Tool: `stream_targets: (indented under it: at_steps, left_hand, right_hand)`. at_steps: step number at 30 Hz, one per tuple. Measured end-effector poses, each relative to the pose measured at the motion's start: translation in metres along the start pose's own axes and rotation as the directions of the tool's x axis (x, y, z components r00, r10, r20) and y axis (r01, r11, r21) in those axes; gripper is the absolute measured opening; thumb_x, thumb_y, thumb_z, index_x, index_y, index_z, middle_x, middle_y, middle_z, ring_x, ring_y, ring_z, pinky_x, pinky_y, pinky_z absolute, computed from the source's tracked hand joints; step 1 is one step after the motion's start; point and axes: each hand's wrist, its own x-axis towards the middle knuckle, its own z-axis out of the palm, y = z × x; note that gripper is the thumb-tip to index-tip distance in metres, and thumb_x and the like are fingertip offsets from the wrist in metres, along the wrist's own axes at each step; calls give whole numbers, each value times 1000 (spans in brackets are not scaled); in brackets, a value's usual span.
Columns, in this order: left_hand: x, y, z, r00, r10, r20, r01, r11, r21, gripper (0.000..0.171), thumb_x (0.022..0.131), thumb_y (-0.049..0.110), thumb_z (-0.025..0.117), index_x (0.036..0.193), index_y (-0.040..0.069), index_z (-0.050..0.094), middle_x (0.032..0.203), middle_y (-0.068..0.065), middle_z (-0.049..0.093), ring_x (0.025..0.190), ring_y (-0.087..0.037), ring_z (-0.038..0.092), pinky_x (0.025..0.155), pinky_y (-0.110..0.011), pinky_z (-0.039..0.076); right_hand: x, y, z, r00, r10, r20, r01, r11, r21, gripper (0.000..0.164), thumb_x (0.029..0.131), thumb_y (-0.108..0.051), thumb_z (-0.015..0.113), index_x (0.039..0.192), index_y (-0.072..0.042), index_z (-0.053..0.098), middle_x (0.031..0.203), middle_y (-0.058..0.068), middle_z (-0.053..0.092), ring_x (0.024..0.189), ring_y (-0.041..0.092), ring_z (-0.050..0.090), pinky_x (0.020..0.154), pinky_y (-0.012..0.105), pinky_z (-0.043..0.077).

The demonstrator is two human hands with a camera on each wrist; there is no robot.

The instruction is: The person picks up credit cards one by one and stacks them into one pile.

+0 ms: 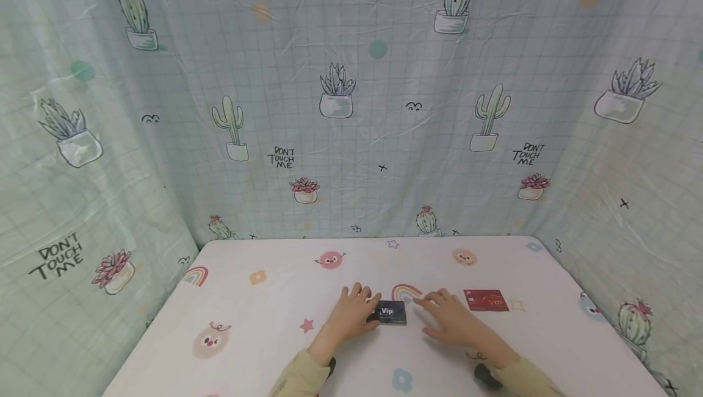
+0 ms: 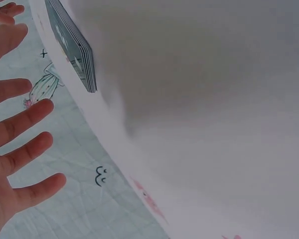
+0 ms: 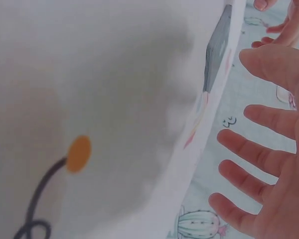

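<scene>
A neat stack of dark "Vip" cards (image 1: 392, 313) lies on the table, its layered edges showing in the left wrist view (image 2: 89, 64). My left hand (image 1: 351, 313) hovers at the stack's left end, fingers spread, and covers part of it in the head view. Off the stack's right side is my right hand (image 1: 451, 321), its fingers apart and holding nothing. The left wrist view shows the left fingers (image 2: 25, 119) separate from the cards. Farther right, beyond the right hand, a red VIP card (image 1: 486, 300) lies flat.
The white table (image 1: 263, 311) carries printed rainbows, stars and smiling faces. A cactus-patterned curtain (image 1: 357, 141) surrounds its back and sides. A dark strap piece (image 1: 486, 377) shows at the right wrist.
</scene>
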Motion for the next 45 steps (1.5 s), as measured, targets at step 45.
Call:
stream_targets:
  at_steps: [45]
  left_hand:
    - [67,105,-12,987,135,-91,-136,991,6,41,84,46,53,121,28,52,113,9,56,102,-12,47,88,-31,43]
  right_hand:
    - [-89,74,-31,909,395,-129,-407,910,-81,48,68,-23,73,111,-8,58,101,10,55,93,30,45,71,48,39]
